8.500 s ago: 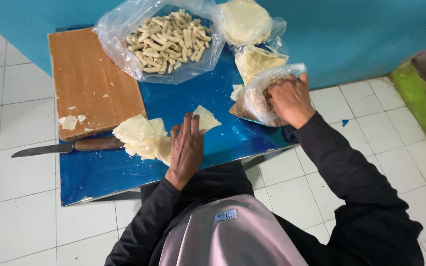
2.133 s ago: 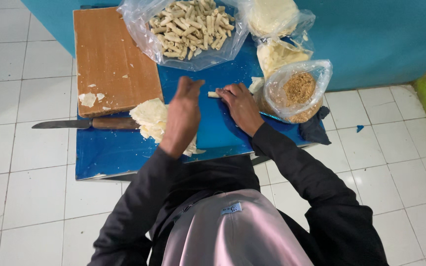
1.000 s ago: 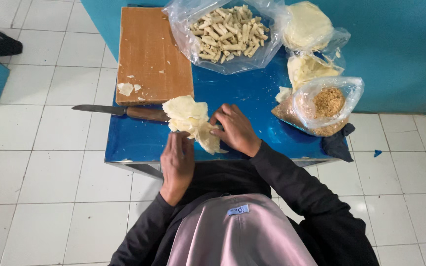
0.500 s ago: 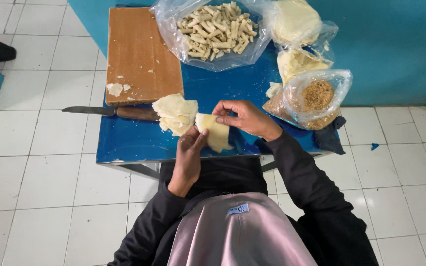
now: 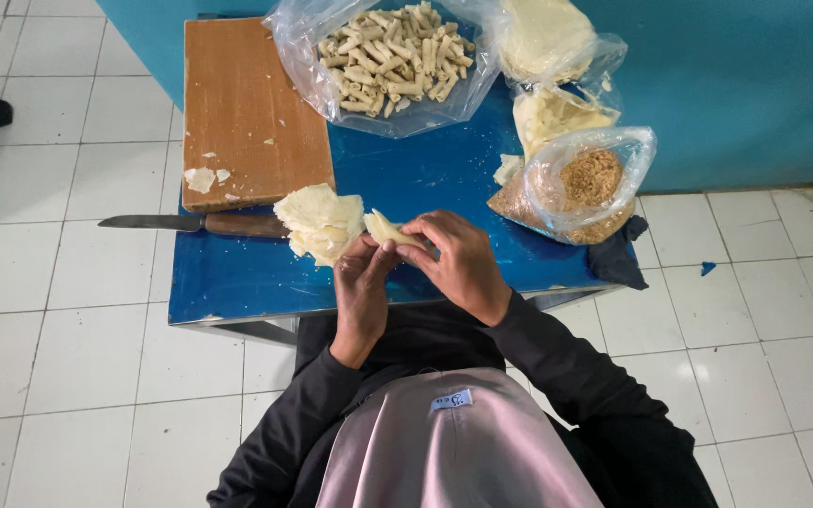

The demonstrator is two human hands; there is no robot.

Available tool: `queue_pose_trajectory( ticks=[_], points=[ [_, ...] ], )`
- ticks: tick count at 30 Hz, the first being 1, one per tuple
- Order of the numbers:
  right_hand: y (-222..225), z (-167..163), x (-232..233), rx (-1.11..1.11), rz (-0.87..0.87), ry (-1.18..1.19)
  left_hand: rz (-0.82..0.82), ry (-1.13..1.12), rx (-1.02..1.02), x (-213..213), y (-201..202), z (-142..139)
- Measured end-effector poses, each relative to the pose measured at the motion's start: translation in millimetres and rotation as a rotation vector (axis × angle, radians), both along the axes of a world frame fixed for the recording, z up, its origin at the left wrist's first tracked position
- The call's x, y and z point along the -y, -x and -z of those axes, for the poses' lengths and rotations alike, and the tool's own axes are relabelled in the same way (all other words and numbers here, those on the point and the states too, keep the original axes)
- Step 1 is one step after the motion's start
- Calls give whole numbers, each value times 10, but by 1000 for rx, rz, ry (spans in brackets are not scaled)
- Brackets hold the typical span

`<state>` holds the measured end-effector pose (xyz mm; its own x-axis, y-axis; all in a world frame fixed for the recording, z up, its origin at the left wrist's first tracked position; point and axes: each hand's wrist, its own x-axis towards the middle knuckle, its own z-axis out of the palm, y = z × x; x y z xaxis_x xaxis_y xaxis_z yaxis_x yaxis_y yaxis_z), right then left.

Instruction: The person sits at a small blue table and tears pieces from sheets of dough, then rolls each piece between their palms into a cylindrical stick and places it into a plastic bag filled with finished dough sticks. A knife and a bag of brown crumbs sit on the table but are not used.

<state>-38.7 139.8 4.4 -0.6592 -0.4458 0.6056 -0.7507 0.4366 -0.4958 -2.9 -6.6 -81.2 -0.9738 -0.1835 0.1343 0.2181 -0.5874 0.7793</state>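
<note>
Both hands (image 5: 406, 268) pinch a folded wrapper (image 5: 390, 230), its filling hidden.

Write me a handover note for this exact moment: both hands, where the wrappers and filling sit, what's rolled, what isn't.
Left hand and right hand both pinch one pale wrapper, partly folded, above the blue table.
Stack of wrappers lies just left of the hands, beside the knife and cutting board.
Open bag of brown filling sits to the right.
Done: many finished rolls in the clear bag at the back.
Left: this roll and the stack.
</note>
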Motion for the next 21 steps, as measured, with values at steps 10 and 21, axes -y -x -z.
queue_pose_trajectory(
  ticks=[10, 21],
  points=[
    [-43, -6, -9, 130, 31, 76, -9, 126, -6, -34, 1, 17],
    [-50, 39, -7, -5, 66, 37, -24, 134, -24, -110, 6, -24]
  ],
)
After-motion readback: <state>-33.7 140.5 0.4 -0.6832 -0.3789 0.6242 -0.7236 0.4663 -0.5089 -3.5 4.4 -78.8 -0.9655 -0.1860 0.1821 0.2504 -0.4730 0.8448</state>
